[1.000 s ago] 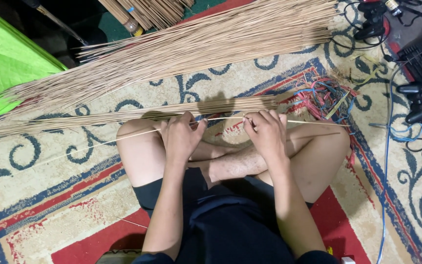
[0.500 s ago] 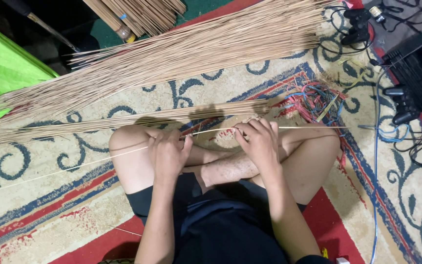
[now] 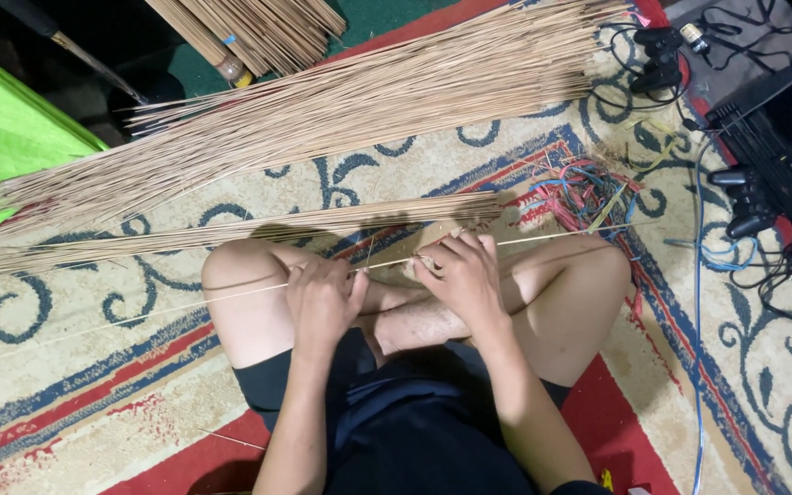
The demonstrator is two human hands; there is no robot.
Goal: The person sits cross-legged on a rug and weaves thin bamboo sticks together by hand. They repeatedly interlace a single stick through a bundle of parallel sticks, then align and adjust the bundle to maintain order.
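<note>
Shifted leftward since before, the single thin pale stick point(image 3: 231, 295) is pinched across the crossed knees by both hands: left hand point(image 3: 323, 298) closed on it, right hand point(image 3: 460, 275) curled around it. Small flat bundle of sticks point(image 3: 258, 229) lies just beyond; large fanned pile point(image 3: 350, 105) farther. Patterned carpet point(image 3: 75, 367) is open at left; cables point(image 3: 735, 229) crowd right edge.

stick bundle point(image 3: 231, 234) beyond knees; cables point(image 3: 753, 202) right of it
</note>
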